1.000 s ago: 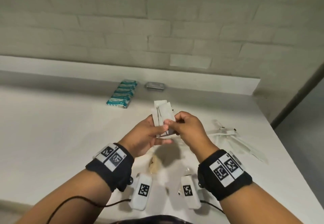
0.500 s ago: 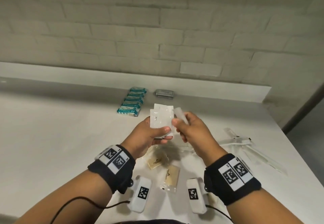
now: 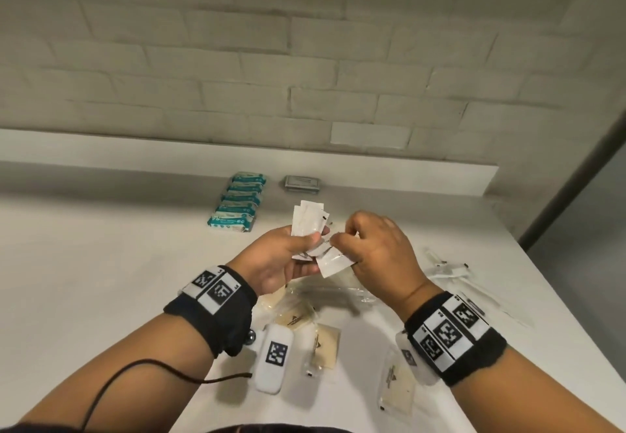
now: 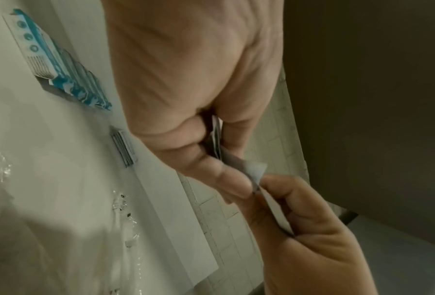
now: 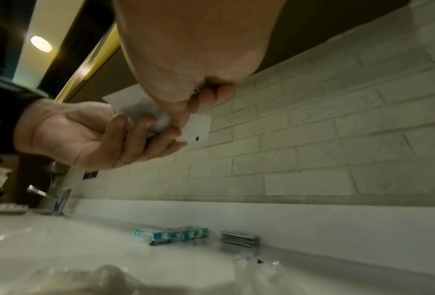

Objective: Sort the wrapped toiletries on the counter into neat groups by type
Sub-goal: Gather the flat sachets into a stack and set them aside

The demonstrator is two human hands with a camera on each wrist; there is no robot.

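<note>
white sachets, teal-and-white packets, grey pouches, beige sachets

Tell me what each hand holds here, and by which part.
Left hand grips a stack of white sachets by its lower end. Right hand pinches a single white sachet at its upper edge.

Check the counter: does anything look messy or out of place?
Yes. The beige sachets lie scattered at odd angles near the front edge, and the clear-wrapped items sprawl loosely at right, unlike the tidy teal packets and grey stack.
</note>
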